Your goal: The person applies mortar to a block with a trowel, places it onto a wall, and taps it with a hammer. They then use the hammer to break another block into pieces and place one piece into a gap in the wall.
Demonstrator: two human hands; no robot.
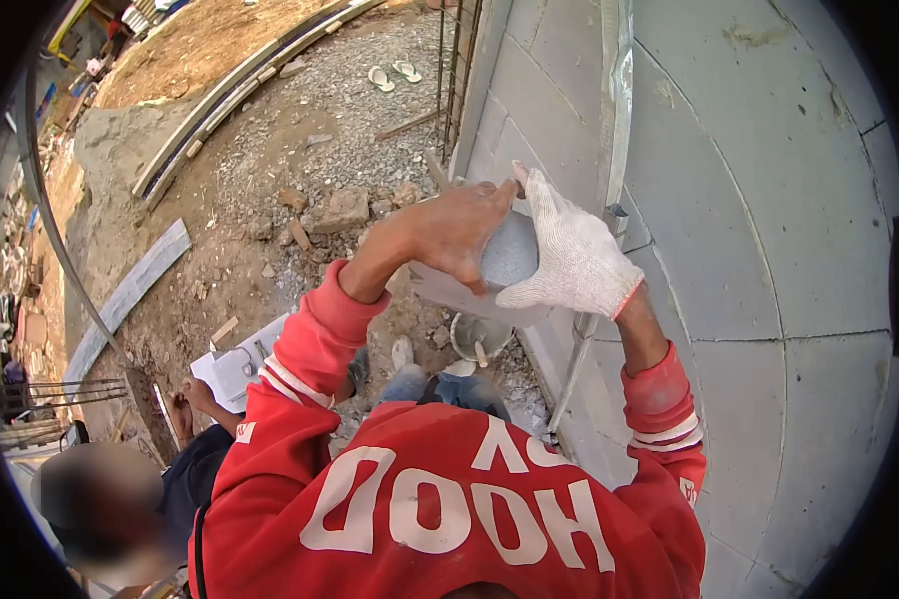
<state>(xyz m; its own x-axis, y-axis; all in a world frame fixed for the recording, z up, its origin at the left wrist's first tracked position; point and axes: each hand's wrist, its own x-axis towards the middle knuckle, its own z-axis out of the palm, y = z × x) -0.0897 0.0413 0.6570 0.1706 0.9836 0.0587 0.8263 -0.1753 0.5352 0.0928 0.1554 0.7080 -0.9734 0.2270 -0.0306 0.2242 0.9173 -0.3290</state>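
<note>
My bare left hand point(469, 235) and my right hand point(569, 245), in a white knitted glove, are curved around opposite sides of a light grey block point(510, 256). The fingertips of both hands come close together at the block's far end. The block is beside a wall of large grey blocks point(739, 290), in front of my chest. A metal strip point(617, 120) runs along the wall just beyond my right hand. Below the block, a round bucket point(469, 329) with grey contents stands on the ground, partly hidden.
A co-worker's hands point(195, 399) are at the lower left, near a white block point(238, 367). Broken bricks point(342, 210) and gravel cover the ground ahead. Slippers point(381, 78) lie farther off, left of a rebar cage point(459, 75). A long board point(130, 290) lies at left.
</note>
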